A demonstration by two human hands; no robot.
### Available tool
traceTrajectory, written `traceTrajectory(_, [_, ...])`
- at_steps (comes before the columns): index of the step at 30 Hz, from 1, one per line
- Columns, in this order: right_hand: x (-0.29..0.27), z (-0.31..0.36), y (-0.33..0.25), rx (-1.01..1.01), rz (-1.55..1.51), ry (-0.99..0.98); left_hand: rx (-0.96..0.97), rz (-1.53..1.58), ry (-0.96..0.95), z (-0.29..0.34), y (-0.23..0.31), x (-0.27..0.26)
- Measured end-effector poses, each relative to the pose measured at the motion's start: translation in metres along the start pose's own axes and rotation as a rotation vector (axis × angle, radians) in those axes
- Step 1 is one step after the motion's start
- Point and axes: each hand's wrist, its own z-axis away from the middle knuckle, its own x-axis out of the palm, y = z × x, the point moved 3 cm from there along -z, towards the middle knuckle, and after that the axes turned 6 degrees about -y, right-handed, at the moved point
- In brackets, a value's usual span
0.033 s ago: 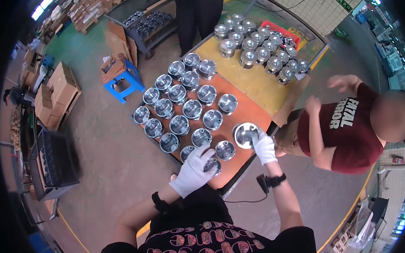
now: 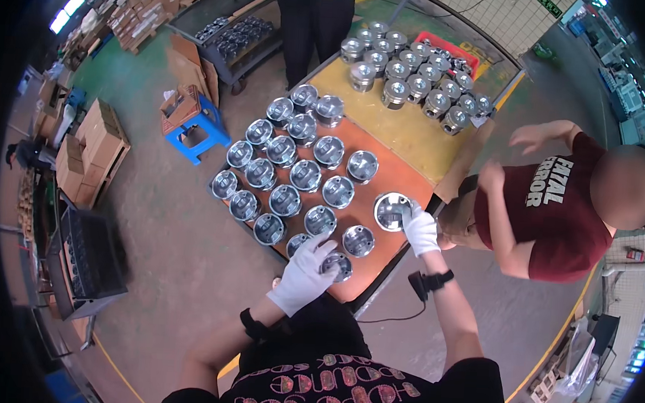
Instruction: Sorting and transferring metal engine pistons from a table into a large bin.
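Observation:
Metal pistons (image 2: 285, 199) stand in rows on the orange part of the table (image 2: 385, 262). My right hand (image 2: 421, 231), in a white glove, grips the edge of a larger-looking piston (image 2: 392, 211) at the table's right side; its shiny round face is turned up. My left hand (image 2: 304, 277), gloved too, is at the near edge, fingers apart over the closest pistons. One near piston (image 2: 339, 268) sits against its thumb side, and another (image 2: 296, 245) is partly hidden by the fingers. A single piston (image 2: 358, 240) stands between my two hands.
More pistons (image 2: 395, 93) stand on the yellow far section, beside a red tray (image 2: 468, 57) of small parts. A co-worker in a maroon shirt (image 2: 526, 205) is close on the right; another person (image 2: 313, 26) stands behind the table. A blue stool (image 2: 198, 133) is at left.
My left hand has shifted slightly left, showing more of the near piston. My right hand and its piston stay almost in place. The co-worker's hands on the right have moved a little.

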Motion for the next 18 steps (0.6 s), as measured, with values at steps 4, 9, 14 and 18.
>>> traceTrajectory(4, [0.056,-0.057,0.057,0.011,0.174,-0.114,0.000,-0.018,0.036,-0.011,-0.017,0.010])
traceTrajectory(9, [0.094,-0.075,0.047,-0.019,0.190,-0.391,-0.166,0.021,-0.034,-0.019,-0.043,0.015])
traceTrajectory(14, [0.094,-0.091,0.053,-0.074,0.076,-0.504,-0.206,-0.047,-0.063,-0.034,-0.053,0.019])
traceTrajectory(18, [0.042,-0.180,0.080,0.112,-0.231,-0.155,-0.283,-0.018,-0.142,-0.034,-0.059,0.017])
